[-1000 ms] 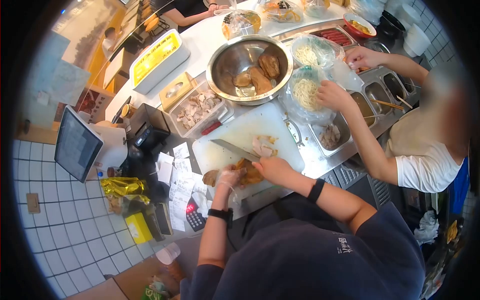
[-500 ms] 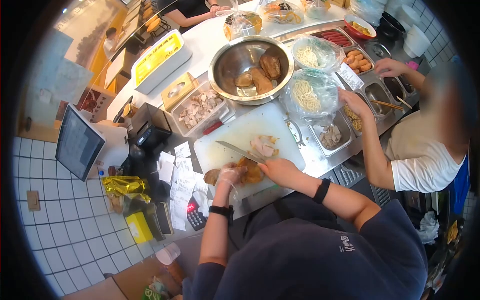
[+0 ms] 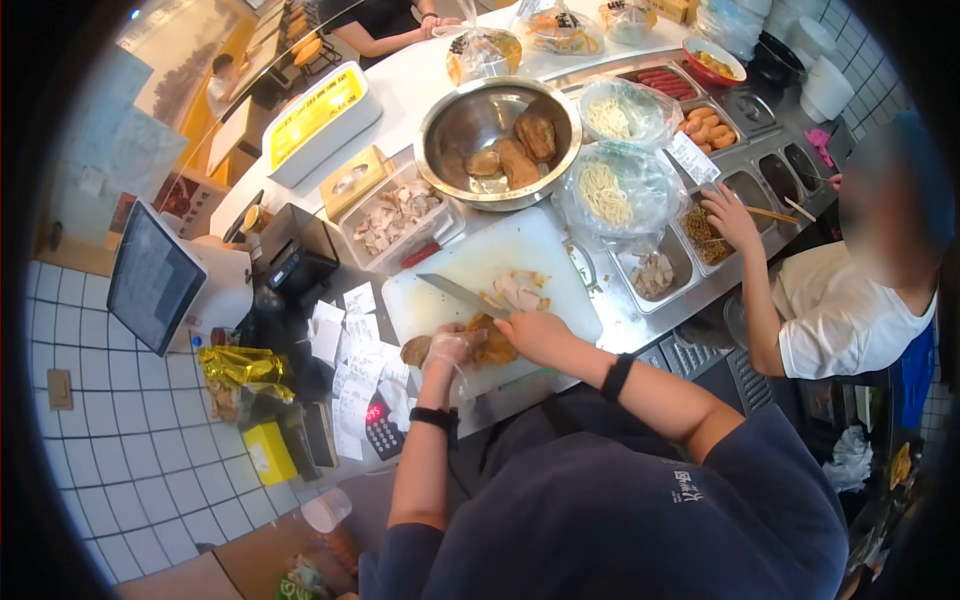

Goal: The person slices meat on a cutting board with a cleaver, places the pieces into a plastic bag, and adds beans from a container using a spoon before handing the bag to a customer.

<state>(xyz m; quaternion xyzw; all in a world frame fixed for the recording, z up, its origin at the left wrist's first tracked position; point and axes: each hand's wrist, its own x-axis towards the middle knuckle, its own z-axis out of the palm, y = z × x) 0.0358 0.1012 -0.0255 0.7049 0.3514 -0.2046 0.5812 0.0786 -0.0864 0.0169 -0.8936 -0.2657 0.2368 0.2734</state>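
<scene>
My left hand (image 3: 455, 346), in a clear plastic glove, presses on a piece of brown cooked meat (image 3: 495, 346) at the near side of the white cutting board (image 3: 565, 265). The meat's darker end (image 3: 416, 351) sticks out to the left of the glove. My right hand (image 3: 535, 336), bare, is closed around the handle of a kitchen knife (image 3: 458, 291). Its blade points to the far left and lies across the board just beyond the meat. Pale sliced meat (image 3: 522, 291) rests beyond my right hand. The fingertips of my left hand are partly hidden.
Beyond the board stand a steel bowl (image 3: 432, 165) with brown meat pieces and a plastic box of chopped meat (image 3: 398, 220). Bagged noodles (image 3: 606, 192) and steel food trays are on the right, where a co-worker's hand (image 3: 733, 220) reaches in. Receipts (image 3: 352, 395) and a calculator (image 3: 384, 428) lie left.
The knife and my right hand have shifted slightly left, closer to my left hand. The co-worker's near hand has moved over the grainy food tray, and their other hand has drawn back right.
</scene>
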